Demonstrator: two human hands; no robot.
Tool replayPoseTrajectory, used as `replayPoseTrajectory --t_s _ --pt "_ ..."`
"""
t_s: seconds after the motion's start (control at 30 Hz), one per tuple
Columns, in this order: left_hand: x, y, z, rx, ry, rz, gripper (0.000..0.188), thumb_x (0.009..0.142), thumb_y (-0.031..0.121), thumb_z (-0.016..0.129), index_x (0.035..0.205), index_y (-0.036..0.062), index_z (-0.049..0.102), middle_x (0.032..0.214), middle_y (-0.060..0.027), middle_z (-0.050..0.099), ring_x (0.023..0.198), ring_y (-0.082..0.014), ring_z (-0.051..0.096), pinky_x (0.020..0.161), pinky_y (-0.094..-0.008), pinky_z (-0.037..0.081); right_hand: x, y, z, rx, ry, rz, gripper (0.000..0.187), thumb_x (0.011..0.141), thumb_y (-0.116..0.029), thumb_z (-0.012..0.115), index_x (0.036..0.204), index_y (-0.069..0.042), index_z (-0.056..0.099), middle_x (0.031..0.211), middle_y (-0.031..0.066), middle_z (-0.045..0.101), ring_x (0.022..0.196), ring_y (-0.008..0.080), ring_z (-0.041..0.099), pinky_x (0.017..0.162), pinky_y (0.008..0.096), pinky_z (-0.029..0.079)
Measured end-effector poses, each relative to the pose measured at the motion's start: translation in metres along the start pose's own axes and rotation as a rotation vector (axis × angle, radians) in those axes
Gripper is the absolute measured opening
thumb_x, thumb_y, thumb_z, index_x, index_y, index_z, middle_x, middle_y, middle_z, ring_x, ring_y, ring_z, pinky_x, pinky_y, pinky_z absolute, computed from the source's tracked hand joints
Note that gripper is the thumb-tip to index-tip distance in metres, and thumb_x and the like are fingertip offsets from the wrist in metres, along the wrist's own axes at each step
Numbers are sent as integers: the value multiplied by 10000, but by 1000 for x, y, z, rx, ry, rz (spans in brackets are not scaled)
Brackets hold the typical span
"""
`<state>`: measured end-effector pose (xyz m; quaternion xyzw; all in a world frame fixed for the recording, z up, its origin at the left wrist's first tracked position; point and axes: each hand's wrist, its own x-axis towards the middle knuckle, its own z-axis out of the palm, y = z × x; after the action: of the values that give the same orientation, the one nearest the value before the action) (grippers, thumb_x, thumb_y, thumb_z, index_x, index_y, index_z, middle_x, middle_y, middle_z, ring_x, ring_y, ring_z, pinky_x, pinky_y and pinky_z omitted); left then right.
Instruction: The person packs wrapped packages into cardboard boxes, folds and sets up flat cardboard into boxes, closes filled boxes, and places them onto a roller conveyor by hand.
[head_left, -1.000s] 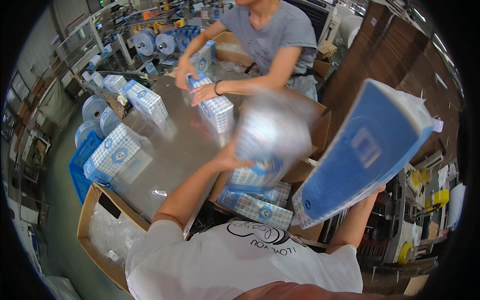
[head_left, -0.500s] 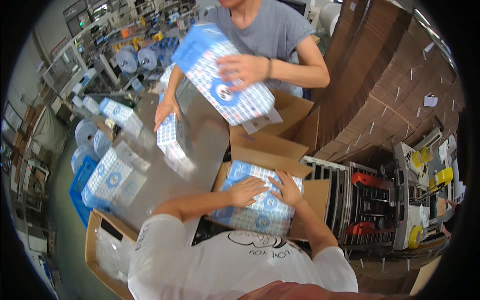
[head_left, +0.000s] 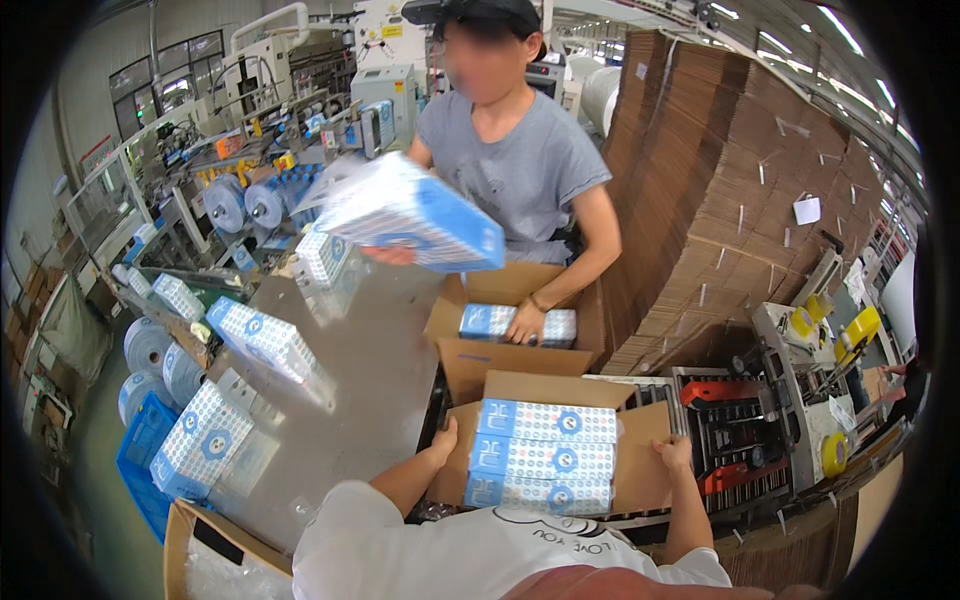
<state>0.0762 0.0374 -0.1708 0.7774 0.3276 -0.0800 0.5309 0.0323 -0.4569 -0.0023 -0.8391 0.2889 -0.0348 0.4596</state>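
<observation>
1. Our left grip (head_left: 441, 441) pinches the left brown cardboard flap (head_left: 462, 456) of the near open brown cardboard box (head_left: 590, 390). Our right grip (head_left: 675, 453) pinches the right brown cardboard flap (head_left: 640, 474).
2. Three blue-and-white patterned packs (head_left: 533, 459) lie in that box, one behind another, with their sides touching. We cannot tell what is under them.
3. We think the step in hand is handling the flaps, as the box looks full across the top.
4. We think the next move calls for both grips to work together, gently, so the flaps do not catch on the packs.
5. Across from us, a co-worker (head_left: 505, 165) holds up a blue-and-white pack (head_left: 425, 215) and reaches into the far open brown cardboard box (head_left: 480, 366) beside ours.
</observation>
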Motion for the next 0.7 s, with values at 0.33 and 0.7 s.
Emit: replayPoseTrajectory --t_s 0.33,0.7 --pt "-166 131 92 829 -618 1189 721 890 458 522 1338 -79 348 1448 -364 218 1302 -493 323 1049 -489 335 -15 -3 31 -979 -797 -489 1111 815 -626 593 1470 63 19 1530 310 50 1437 372 102 1145 429 207" --pt "-132 80 101 563 -549 879 725 863 518 587 1429 105 399 1531 -282 135 1406 -444 168 1123 -478 230 11 -38 20 -896 -382 -1164 1045 687 -504 755 1477 -63 233 1498 261 232 1397 415 207 1152 503 165"
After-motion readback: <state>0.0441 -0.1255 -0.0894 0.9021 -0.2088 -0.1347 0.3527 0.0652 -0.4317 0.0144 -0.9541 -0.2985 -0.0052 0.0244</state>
